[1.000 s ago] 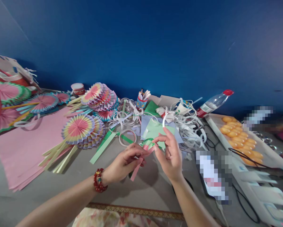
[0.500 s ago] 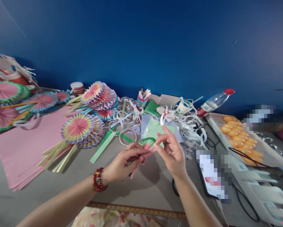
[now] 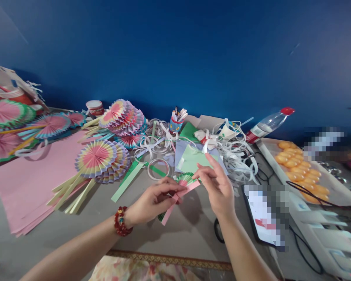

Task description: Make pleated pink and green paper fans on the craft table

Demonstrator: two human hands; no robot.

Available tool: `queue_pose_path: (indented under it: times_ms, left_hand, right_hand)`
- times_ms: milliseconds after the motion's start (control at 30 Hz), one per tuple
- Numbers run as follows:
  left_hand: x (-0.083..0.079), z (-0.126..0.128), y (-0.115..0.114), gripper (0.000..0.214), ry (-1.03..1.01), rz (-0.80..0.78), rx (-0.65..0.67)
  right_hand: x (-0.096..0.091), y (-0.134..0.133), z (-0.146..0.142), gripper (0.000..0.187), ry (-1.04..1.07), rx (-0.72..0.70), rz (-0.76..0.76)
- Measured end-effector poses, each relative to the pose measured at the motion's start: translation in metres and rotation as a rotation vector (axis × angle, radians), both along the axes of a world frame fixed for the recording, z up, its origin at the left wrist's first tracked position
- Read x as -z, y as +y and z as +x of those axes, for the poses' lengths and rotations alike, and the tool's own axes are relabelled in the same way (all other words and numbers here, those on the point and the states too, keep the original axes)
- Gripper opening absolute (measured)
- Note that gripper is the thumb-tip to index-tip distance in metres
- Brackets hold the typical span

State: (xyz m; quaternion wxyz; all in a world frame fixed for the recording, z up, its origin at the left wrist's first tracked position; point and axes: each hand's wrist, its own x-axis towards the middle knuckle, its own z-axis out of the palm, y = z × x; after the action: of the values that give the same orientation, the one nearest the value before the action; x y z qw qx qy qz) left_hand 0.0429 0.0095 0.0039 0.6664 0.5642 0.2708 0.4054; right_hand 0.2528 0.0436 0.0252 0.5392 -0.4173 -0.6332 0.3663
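Observation:
My left hand (image 3: 159,199) pinches a small pleated paper fan (image 3: 186,178), green at its outer edge and pink toward the middle. Two flat pink end strips (image 3: 170,210) of the fan stick out, one toward me and one toward the right; part of the fan is hidden under my fingers. Close by the right-hand strip, my right hand (image 3: 218,187) is raised with its index finger stretched out and the others loosely bent. A narrow white strip (image 3: 205,148) shows at that fingertip and seems to cling to it.
Finished paper fans (image 3: 96,158) and pink sheets (image 3: 31,183) lie at left. White tape roll (image 3: 158,169), green strips (image 3: 127,182), a pen cup (image 3: 176,124) and tangled white strips (image 3: 236,156) lie behind my hands. A phone (image 3: 261,218), bottle (image 3: 269,123) and tray (image 3: 342,191) stand at right.
My right hand has drawn slightly right, away from the fan, and the white strip at its fingertip has moved with it. More of the pink end strips now shows.

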Motion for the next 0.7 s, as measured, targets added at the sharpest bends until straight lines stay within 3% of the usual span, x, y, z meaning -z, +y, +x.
queue_pose_path:
  times_ms: [133, 233, 333, 500, 567, 700]
  left_hand:
    - [0.001, 0.000, 0.003, 0.033, -0.067, -0.120, 0.003]
    - [0.001, -0.002, 0.004, 0.033, -0.101, -0.181, -0.002]
    - [-0.001, -0.004, 0.004, 0.033, -0.099, -0.226, -0.013]
    - [-0.002, -0.005, 0.004, 0.033, -0.081, -0.235, -0.006]
    - [-0.003, -0.005, 0.004, 0.032, -0.092, -0.233, -0.010]
    - [-0.006, -0.004, 0.003, 0.033, -0.117, -0.263, -0.005]
  right_hand:
    - [-0.002, 0.000, 0.009, 0.039, 0.006, 0.144, 0.053]
    - [-0.014, -0.005, 0.019, 0.015, -0.007, 0.141, 0.122]
    - [-0.034, -0.014, 0.025, 0.005, -0.048, -0.014, 0.084]
    - [-0.057, -0.017, 0.016, 0.013, -0.231, -0.401, -0.209]
    - [-0.056, -0.014, 0.011, 0.015, -0.274, -0.439, -0.272]
    - [-0.049, -0.007, 0.006, 0.017, -0.350, -0.370, -0.299]
